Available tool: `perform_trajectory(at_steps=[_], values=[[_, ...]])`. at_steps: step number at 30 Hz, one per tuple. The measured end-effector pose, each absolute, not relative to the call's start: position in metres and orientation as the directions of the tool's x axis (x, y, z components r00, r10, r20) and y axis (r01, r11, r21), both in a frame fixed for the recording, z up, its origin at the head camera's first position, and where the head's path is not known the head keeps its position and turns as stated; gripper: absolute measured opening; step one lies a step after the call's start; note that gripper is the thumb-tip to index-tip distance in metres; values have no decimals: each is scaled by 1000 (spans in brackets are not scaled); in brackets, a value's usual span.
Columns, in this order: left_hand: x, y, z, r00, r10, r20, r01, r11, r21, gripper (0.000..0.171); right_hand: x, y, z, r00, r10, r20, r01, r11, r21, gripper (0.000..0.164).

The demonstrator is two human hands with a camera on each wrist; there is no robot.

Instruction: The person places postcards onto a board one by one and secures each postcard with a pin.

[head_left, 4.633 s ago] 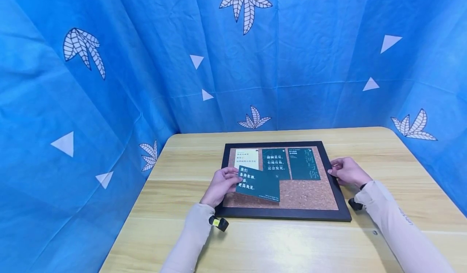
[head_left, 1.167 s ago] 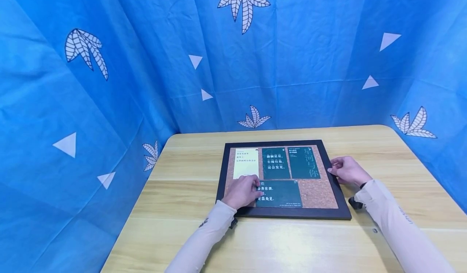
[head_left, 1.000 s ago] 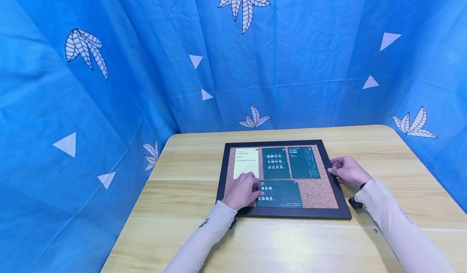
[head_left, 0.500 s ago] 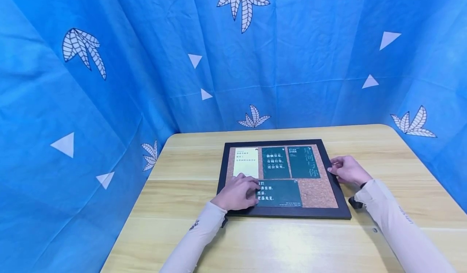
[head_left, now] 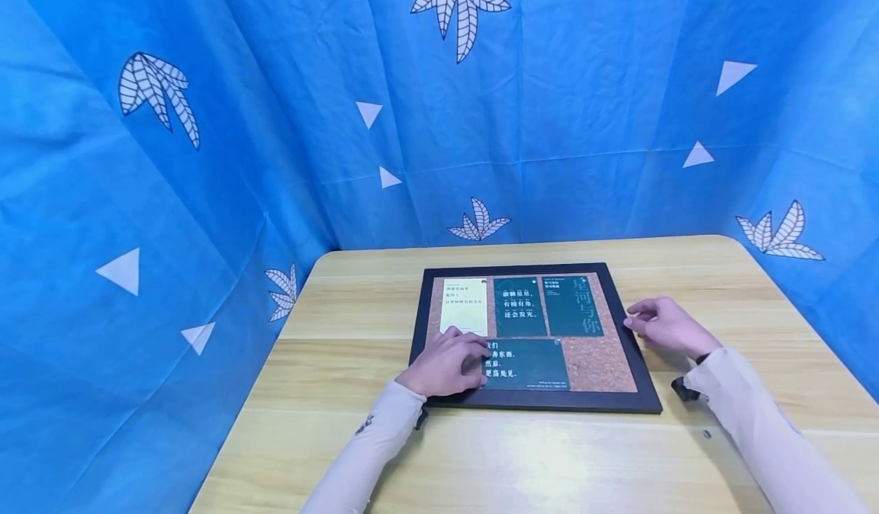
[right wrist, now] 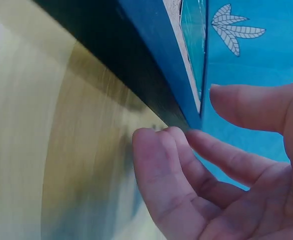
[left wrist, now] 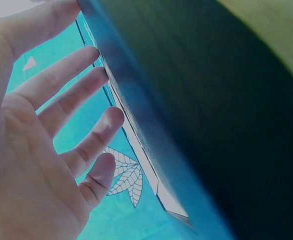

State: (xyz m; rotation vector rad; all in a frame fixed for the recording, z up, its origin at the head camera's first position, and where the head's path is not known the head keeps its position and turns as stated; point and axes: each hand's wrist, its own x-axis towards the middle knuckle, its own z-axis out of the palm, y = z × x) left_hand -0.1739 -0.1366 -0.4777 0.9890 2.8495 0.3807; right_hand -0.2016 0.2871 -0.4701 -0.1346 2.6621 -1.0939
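Note:
A black-framed cork board [head_left: 600,365] lies on the table. Along its top row are a pale yellow card [head_left: 463,316] and two dark green cards, one in the middle [head_left: 519,327] and one at the right [head_left: 566,316]. Below them a wide green card [head_left: 539,361] lies flat with white lettering. My left hand [head_left: 446,365] is over this card's left end, its fingertips at the card and its fingers spread in the left wrist view. My right hand [head_left: 666,327] is beside the frame's right side, thumb apart from loosely bent fingers in the right wrist view.
The wooden table [head_left: 330,361] extends around the board, with rounded far corners. Blue curtains [head_left: 584,117] with leaf and triangle prints hang behind it and at both sides. A small dark round spot [head_left: 706,434] shows on the tabletop near the right sleeve.
The wide green card, earlier held tilted in my left hand, now lies flat in the lower row. My left hand has shifted slightly left. My right hand has drawn rightward from the frame.

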Motion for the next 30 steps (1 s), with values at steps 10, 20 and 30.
perform_trajectory(at_steps=[10, 20, 30], values=[[-173, -138, -478, -787, 617, -15, 589, 758, 281, 42, -167, 301, -461, -967, -243, -73, -150, 780, -608, 33], [-171, -136, -479, -790, 612, -14, 584, 760, 285, 42, -129, 318, -461, -965, -247, -83, -166, 827, -537, 28], [-174, -137, -478, -791, 612, -16, 582, 760, 287, 43, -105, 325, -469, -967, -226, -114, -142, 856, -497, 38]])
